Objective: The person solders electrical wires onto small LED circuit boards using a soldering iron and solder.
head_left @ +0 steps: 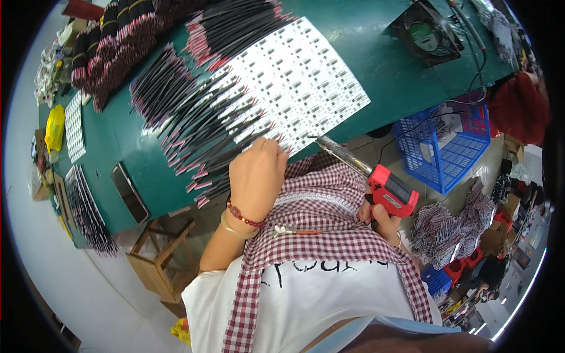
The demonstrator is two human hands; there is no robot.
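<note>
My right hand (pixel 382 219) is wrapped round the handle of a red-and-black soldering gun (pixel 393 191). Its metal barrel points up and left, with the tip close to the near edge of a white circuit board panel (pixel 306 76). Rows of small dark parts cover the panel. My left hand (pixel 259 170) is closed at the panel's near left corner, knuckles up; what its fingers pinch is hidden. Black wires (pixel 215 115) with red and white ends lie fanned out along the panel's left side, beside and partly under my left hand.
More bundled black wires (pixel 126 35) are piled at the far left of the green table (pixel 123 141). A phone (pixel 130 192) lies near its front edge. At the far right stands a black fan (pixel 425 36). A blue crate (pixel 444 147) and wire heaps (pixel 447 229) are on the right.
</note>
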